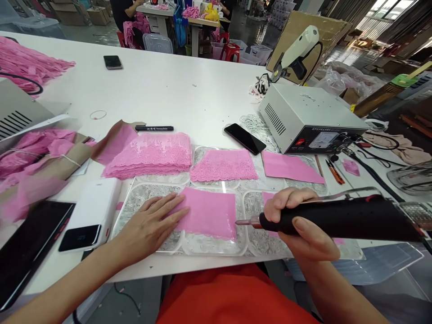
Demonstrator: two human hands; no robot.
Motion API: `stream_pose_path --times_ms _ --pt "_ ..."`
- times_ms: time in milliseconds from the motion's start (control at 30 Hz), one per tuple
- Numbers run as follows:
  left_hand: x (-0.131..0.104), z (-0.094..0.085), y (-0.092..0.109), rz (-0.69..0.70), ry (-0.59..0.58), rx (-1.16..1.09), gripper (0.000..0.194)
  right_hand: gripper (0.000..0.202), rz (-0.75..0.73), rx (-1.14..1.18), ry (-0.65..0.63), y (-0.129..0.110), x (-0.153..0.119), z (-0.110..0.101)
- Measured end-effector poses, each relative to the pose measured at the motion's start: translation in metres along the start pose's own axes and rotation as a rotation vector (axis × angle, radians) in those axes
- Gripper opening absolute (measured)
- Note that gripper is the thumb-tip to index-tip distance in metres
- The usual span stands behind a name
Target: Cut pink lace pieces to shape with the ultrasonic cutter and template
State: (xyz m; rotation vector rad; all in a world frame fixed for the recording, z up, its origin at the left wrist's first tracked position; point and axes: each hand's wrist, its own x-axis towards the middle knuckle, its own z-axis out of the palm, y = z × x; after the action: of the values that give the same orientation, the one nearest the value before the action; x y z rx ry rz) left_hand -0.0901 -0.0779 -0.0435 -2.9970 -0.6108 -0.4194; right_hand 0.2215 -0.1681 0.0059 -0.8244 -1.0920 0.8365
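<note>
A pink fabric piece (211, 213) lies flat on a clear sectioned plastic tray (130, 216). My left hand (151, 225) rests on its left edge with the fingers stretched out. Wrapped round a black handheld tool (337, 219) is my right hand (300, 222); the tool's metal tip points left, at the fabric's right edge. Behind, on the tray, are a pink lace piece (224, 165) and, further left, a stack of pink lace (151, 155). To the right lies a plain pink piece (292, 167). Another pink piece is partly hidden under my right hand.
A grey control box (310, 117) with a cable stands at the right, near orange-handled cutters (335, 172). A black phone (245, 138) and a marker (154, 128) lie behind the fabrics. At left are a white power bank (94, 207) and pink bundles (37, 157). People sit at tables beyond.
</note>
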Motion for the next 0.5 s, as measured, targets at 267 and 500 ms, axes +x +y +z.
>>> stream_pose_path --times_ms 267,500 --pt "-0.0001 0.0004 0.0008 -0.007 0.000 0.012 0.039 0.013 0.005 -0.005 -0.017 0.0007 -0.0012 0.0032" --pt "-0.0015 0.0018 0.0019 -0.020 0.014 0.017 0.039 0.012 0.014 0.013 -0.032 -0.0004 0.0027 0.0061"
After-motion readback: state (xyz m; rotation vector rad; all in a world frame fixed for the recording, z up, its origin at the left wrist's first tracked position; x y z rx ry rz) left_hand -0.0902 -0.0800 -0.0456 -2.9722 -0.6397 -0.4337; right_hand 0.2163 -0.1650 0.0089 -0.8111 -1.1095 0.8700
